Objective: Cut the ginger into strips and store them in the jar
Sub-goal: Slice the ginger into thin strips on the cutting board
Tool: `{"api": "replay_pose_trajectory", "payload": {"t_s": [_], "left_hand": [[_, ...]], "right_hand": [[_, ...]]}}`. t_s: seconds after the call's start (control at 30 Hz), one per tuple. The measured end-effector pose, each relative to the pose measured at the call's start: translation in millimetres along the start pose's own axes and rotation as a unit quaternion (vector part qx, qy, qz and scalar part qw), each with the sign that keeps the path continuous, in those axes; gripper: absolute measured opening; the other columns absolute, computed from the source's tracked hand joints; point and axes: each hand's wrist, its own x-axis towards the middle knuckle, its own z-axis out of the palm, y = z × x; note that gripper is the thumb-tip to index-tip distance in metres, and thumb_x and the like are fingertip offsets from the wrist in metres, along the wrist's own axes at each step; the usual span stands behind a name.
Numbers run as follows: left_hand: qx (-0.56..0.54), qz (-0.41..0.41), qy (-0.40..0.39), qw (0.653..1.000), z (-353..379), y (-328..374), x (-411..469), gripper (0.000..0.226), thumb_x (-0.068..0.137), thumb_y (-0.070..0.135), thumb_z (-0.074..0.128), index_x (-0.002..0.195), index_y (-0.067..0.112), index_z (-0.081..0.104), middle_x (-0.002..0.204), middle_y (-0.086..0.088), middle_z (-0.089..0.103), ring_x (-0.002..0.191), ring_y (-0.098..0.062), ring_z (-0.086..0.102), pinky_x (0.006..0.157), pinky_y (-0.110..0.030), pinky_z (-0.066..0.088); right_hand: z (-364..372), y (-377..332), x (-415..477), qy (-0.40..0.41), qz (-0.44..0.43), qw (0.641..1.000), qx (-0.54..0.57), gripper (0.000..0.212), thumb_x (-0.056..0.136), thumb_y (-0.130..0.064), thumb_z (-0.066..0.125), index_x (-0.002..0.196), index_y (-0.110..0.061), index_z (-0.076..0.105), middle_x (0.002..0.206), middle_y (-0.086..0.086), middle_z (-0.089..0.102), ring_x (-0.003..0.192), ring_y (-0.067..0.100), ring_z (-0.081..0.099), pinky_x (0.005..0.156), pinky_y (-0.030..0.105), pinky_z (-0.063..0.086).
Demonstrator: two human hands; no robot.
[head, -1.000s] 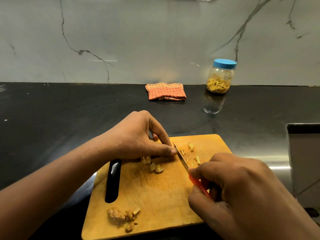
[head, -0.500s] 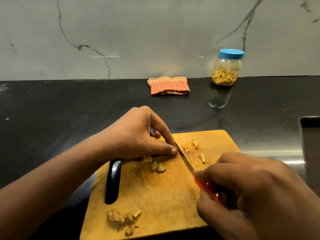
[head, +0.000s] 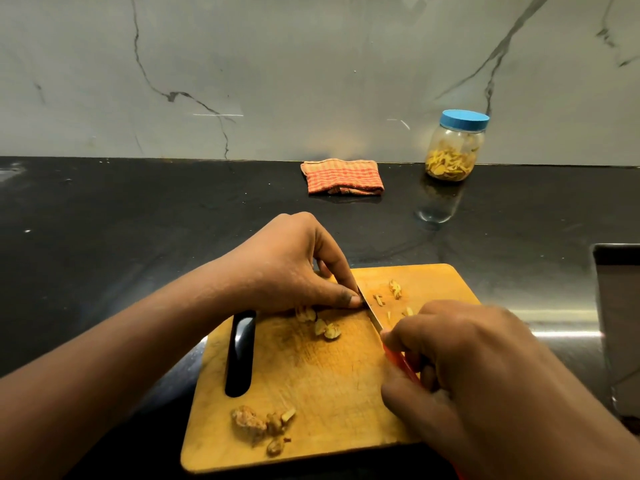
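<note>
Left hand (head: 294,271) rests on the wooden cutting board (head: 311,375), thumb and curled fingers pinching a ginger piece (head: 305,313) that is mostly hidden beneath them. Right hand (head: 467,368) grips the red-handled knife (head: 372,315), blade down against the left fingertips. Cut strips (head: 394,289) lie right of the blade; uncut chunks (head: 256,420) lie near the board's front edge. The blue-lidded jar (head: 453,150), partly filled, stands closed at the back of the black counter (head: 104,237), right of a folded cloth (head: 343,176).

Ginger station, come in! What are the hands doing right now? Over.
Left hand pinning ginger on the board, right hand gripping the knife, blade beside the fingertips. Few strips cut; jar at back, lid on. Nothing blocking the cut.
</note>
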Motion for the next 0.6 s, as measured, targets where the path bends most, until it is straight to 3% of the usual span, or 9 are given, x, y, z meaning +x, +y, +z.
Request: {"api": "replay_pose_trajectory", "payload": {"t_s": [0.03, 0.13, 0.37, 0.5, 0.6], "left_hand": [[-0.002, 0.000, 0.000, 1.000, 0, 0, 0, 0.011, 0.072, 0.039, 0.082, 0.082, 0.035, 0.081, 0.086, 0.019, 0.074, 0.094, -0.005, 0.066, 0.088, -0.040, 0.057], [-0.009, -0.001, -0.002, 1.000, 0, 0, -1, 0.011, 0.073, 0.038, 0.082, 0.083, 0.033, 0.081, 0.086, 0.018, 0.074, 0.095, -0.005, 0.065, 0.090, -0.040, 0.056], [-0.032, 0.002, -0.002, 0.999, -1, -2, -2, 0.012, 0.073, 0.036, 0.083, 0.083, 0.029, 0.081, 0.087, 0.013, 0.075, 0.092, -0.008, 0.067, 0.087, -0.042, 0.057], [-0.056, -0.016, -0.013, 0.998, -2, -1, -3, 0.012, 0.074, 0.030, 0.083, 0.084, 0.024, 0.082, 0.088, 0.012, 0.075, 0.091, -0.005, 0.068, 0.086, -0.038, 0.058], [-0.068, -0.022, -0.016, 0.997, -2, -1, -2, 0.012, 0.075, 0.027, 0.083, 0.085, 0.021, 0.081, 0.087, 0.010, 0.076, 0.089, -0.005, 0.069, 0.085, -0.034, 0.059]], "right_hand": [[0, -1, -4, 0.016, 0.010, 1.000, 0.008, 0.020, 0.067, -0.039, 0.054, 0.058, -0.025, 0.066, 0.051, -0.005, 0.048, 0.041, 0.005, 0.046, 0.035, 0.015, 0.036], [4, -1, -13, 0.056, 0.006, 0.998, 0.002, 0.025, 0.061, -0.043, 0.045, 0.051, -0.028, 0.062, 0.045, -0.001, 0.045, 0.034, 0.006, 0.042, 0.032, 0.010, 0.034], [-2, -1, -23, 0.101, 0.015, 0.995, 0.018, 0.022, 0.060, -0.043, 0.054, 0.062, -0.028, 0.072, 0.052, -0.003, 0.054, 0.039, 0.015, 0.052, 0.037, 0.014, 0.042], [-7, -1, -23, 0.102, 0.016, 0.994, 0.041, 0.014, 0.054, -0.033, 0.069, 0.066, -0.028, 0.075, 0.052, -0.009, 0.055, 0.039, 0.006, 0.049, 0.043, 0.017, 0.039], [-12, -1, -22, 0.083, 0.014, 0.994, 0.070, 0.017, 0.059, -0.037, 0.064, 0.068, -0.029, 0.075, 0.052, -0.012, 0.054, 0.039, -0.001, 0.046, 0.045, 0.015, 0.040]]}}
